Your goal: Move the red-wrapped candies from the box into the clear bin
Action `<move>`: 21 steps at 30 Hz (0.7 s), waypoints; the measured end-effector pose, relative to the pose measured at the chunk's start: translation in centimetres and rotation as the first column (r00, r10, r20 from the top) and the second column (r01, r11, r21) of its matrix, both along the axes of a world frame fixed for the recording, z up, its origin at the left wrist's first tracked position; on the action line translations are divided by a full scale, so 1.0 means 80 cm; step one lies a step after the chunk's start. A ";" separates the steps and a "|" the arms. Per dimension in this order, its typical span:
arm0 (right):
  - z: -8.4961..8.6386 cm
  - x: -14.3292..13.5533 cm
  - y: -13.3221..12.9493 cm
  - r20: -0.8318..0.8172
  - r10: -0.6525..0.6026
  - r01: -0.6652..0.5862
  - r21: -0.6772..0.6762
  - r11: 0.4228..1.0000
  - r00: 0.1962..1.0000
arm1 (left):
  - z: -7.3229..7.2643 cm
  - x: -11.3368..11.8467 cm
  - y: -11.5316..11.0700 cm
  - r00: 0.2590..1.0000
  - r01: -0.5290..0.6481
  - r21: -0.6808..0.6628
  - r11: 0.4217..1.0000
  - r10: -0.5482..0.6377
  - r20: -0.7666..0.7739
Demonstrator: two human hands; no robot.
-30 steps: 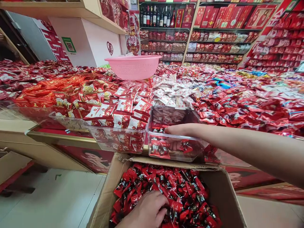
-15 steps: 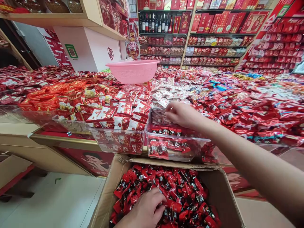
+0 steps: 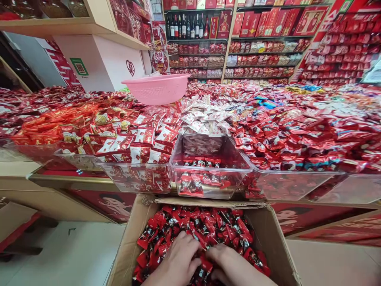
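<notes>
An open cardboard box (image 3: 275,238) holds many red and black wrapped candies (image 3: 208,224). My left hand (image 3: 180,258) rests among them with curled fingers, its thumb and fingertips around a candy. Beside it on the right, my right hand (image 3: 230,264) reaches into the same pile; its fingertips are partly sunk between wrappers, so what they hold is hidden. Just beyond the box, a clear plastic bin (image 3: 212,182) has a few rows of the same candies at its front, with white packets (image 3: 205,119) heaped behind it.
Clear bins of red and white packets (image 3: 143,149) stand left of the part-filled bin, and red packets (image 3: 285,139) fill those at right. A pink basket (image 3: 159,89) sits on the candies behind. Shelves with bottles (image 3: 184,28) line the back.
My right hand has come down from over the clear bin into the cardboard box, next to my left hand. The view has shifted slightly to the right.
</notes>
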State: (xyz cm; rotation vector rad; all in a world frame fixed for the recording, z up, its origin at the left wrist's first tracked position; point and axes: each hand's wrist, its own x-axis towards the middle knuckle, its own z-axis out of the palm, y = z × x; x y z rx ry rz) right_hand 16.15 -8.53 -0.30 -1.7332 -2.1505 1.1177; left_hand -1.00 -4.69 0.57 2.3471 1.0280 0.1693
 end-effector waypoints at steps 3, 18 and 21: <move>0.005 0.013 -0.001 -0.225 -0.097 0.121 0.095 0.988 0.970 | 0.006 -0.001 0.001 0.988 -0.030 -0.111 0.993 0.047 0.149; 0.068 0.015 0.032 -0.743 -0.412 0.540 -0.081 0.838 0.528 | 0.041 0.040 0.032 0.607 -0.111 -0.699 0.707 0.605 0.515; 0.060 0.009 0.029 -0.777 -0.422 0.492 -0.169 0.854 0.467 | 0.032 0.041 0.028 0.543 -0.170 -0.640 0.749 0.614 0.574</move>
